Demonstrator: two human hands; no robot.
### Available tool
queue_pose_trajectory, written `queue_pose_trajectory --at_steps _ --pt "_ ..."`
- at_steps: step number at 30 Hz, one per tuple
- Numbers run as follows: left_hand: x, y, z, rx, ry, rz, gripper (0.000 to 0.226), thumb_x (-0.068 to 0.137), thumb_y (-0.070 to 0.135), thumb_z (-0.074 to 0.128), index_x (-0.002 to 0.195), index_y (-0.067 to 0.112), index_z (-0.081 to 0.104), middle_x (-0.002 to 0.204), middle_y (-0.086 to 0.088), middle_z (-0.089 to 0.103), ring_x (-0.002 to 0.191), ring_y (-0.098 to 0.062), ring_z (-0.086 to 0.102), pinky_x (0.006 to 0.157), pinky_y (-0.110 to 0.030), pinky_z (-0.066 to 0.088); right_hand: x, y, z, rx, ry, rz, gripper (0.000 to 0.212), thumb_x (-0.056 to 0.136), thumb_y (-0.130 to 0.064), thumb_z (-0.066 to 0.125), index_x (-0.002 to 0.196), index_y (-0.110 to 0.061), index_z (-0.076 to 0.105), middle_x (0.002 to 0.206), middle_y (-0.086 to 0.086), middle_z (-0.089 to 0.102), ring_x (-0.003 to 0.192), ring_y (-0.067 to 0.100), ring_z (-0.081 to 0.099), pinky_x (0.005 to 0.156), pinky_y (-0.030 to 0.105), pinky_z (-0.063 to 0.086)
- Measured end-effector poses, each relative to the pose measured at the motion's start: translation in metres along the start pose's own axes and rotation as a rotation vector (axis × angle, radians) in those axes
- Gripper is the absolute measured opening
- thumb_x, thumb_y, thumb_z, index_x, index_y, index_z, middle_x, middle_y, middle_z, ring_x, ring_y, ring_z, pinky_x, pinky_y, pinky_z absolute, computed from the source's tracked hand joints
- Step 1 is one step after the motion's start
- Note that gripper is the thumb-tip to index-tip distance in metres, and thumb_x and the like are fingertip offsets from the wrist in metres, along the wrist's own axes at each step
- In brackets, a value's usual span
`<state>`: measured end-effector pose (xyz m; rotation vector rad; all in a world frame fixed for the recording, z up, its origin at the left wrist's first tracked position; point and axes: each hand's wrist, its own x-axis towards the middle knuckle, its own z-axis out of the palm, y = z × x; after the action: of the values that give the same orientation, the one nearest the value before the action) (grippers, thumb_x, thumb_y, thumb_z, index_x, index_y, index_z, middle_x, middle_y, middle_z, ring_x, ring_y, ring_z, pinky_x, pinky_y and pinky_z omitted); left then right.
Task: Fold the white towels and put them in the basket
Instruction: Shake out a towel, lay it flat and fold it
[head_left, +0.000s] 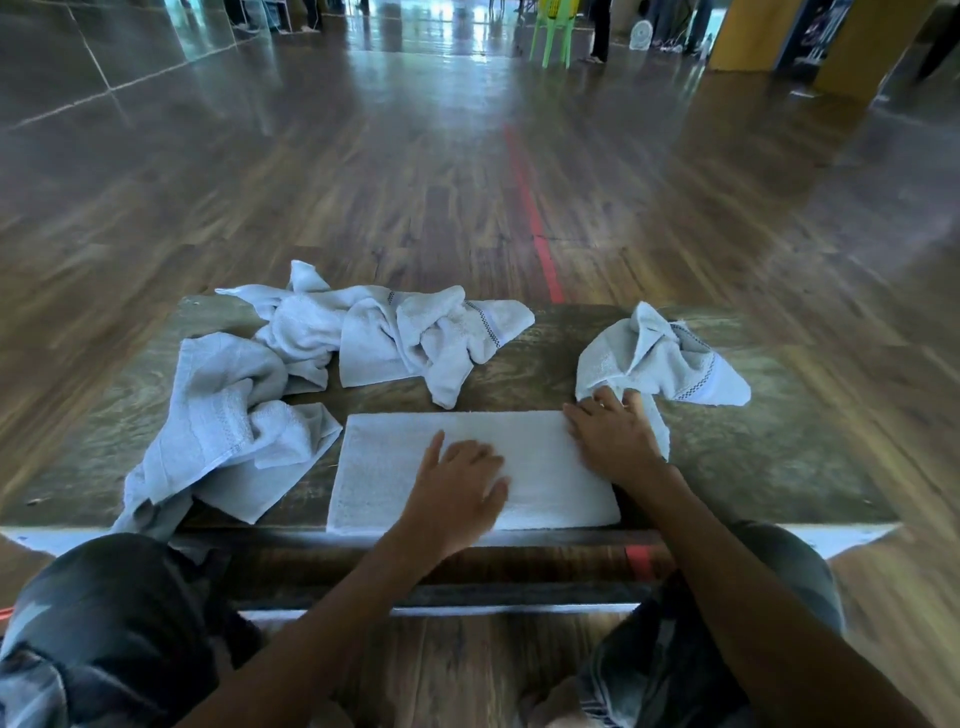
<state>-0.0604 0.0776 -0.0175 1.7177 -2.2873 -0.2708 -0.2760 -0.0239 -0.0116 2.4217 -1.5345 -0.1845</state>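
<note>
Wide brown plank floor (363, 182) all around, a red painted line (524, 182) running up it. Down in front sits the low, dark, worn wooden table (753, 467), and that is where all the towels are.

Along the far edge, a tangled heap of white terry towels (395, 332). On the left lies another rumpled white towel (223, 426), its lower end drooping over the near edge.

Front and centre is the neat one: a white towel folded into a flat rectangle (395, 467), squared to the near edge. To the right of it, a single crumpled white towel with a dark stitched border (660, 364) stands bunched up.

Now the hands. The left hand (457, 493) lies flat on the folded rectangle, fingers spread and straight, gripping nothing. The right hand (613, 441) sits at the rectangle's far right corner, and its fingertips (602, 400) reach onto the lower edge of the crumpled towel. Whether they pinch it or only touch it, I cannot tell.

Far back, a small green plastic chair (556, 31).
</note>
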Motion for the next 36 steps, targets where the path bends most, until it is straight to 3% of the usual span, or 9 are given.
queue_pose_trajectory --at_steps 3,6,12,16,22,26,31,34,36 --pt "0.004 0.042 0.018 -0.098 0.085 0.105 0.037 0.089 0.042 0.041 0.106 0.026 0.069 0.112 0.006 0.066 0.111 -0.013 0.055 0.104 -0.032 0.024 0.004 0.003 -0.006 0.045 -0.018 -0.022 0.031 0.092 -0.013 0.045 0.117 -0.019 0.062 0.117 0.003 0.062 0.116 0.029 0.043 0.093 0.042 0.020" --pt "0.018 0.070 0.034 -0.125 0.099 0.098 0.043 0.082 0.051 0.041 0.100 0.027 0.071 0.102 0.008 0.067 0.100 -0.015 0.057 0.091 -0.030 0.035 0.011 0.007 -0.002 0.060 0.013 0.014 0.027 0.092 -0.015 0.046 0.111 -0.022 0.064 0.111 0.000 0.062 0.111 0.025 0.043 0.086 0.039 0.017" --pt "0.029 0.080 0.055 0.001 0.142 0.135 0.044 0.063 0.062 0.064 0.088 0.026 0.068 0.087 0.005 0.060 0.081 -0.018 0.055 0.076 -0.034 0.043 0.005 0.017 0.019 -0.013 0.064 0.032 0.017 0.058 -0.026 0.081 0.070 -0.025 0.069 0.070 -0.005 0.060 0.071 0.020 0.055 0.063 0.032 0.036" --pt "0.026 0.081 0.063 0.054 0.230 0.146 0.037 0.059 0.053 0.073 0.084 0.027 0.068 0.083 0.005 0.060 0.080 -0.017 0.055 0.076 -0.032 0.044 0.008 0.017 0.020 0.053 0.121 0.029 0.013 0.070 -0.023 0.073 0.082 -0.019 0.069 0.082 0.001 0.063 0.079 0.023 0.055 0.070 0.034 0.028" --pt "0.019 0.082 0.065 -0.047 0.318 0.154 0.026 0.073 0.046 0.054 0.080 0.027 0.069 0.081 0.007 0.061 0.080 -0.015 0.055 0.073 -0.029 0.043 0.009 0.016 0.021 0.260 0.172 0.060 0.017 0.084 -0.024 0.052 0.093 -0.015 0.062 0.095 0.002 0.060 0.093 0.024 0.046 0.074 0.034 0.017" --pt "0.014 0.083 0.060 -0.142 0.316 0.122 0.018 0.077 0.040 0.057 0.081 0.026 0.068 0.079 0.009 0.063 0.078 -0.012 0.056 0.073 -0.028 0.043 0.006 0.020 0.011 0.479 0.126 0.085 0.013 0.080 -0.027 0.054 0.090 -0.019 0.055 0.087 -0.006 0.056 0.090 0.016 0.040 0.073 0.029 0.013" --pt "0.005 0.077 0.039 -0.289 0.344 0.037 0.010 0.077 0.033 0.062 0.079 0.024 0.059 0.071 0.011 0.061 0.069 -0.005 0.052 0.071 -0.027 0.043 -0.001 0.018 0.001 0.650 0.123 0.121 0.022 0.073 -0.037 0.044 0.091 -0.027 0.052 0.081 -0.005 0.058 0.083 0.014 0.050 0.077 0.030 0.016" --pt "-0.001 0.067 0.016 -0.377 0.361 -0.019 0.010 0.081 0.031 0.061 0.083 0.021 0.059 0.070 0.010 0.059 0.065 -0.004 0.052 0.070 -0.028 0.045 0.000 0.019 -0.008 1.071 0.107 0.080 0.019 0.082 -0.031 0.054 0.099 -0.037 0.056 0.082 0.006 0.060 0.074 0.012 0.052 0.081 0.032 0.031" --pt "-0.006 0.059 0.000 -0.488 0.385 -0.081 0.010 0.081 0.027 0.063 0.086 0.020 0.059 0.070 0.010 0.061 0.063 -0.007 0.056 0.064 -0.024 0.048 0.003 0.017 -0.026 1.323 0.064 0.022 0.019 0.090 -0.015 0.057 0.097 -0.031 0.064 0.086 0.018 0.059 0.073 0.017 0.052 0.075 0.030 0.038"
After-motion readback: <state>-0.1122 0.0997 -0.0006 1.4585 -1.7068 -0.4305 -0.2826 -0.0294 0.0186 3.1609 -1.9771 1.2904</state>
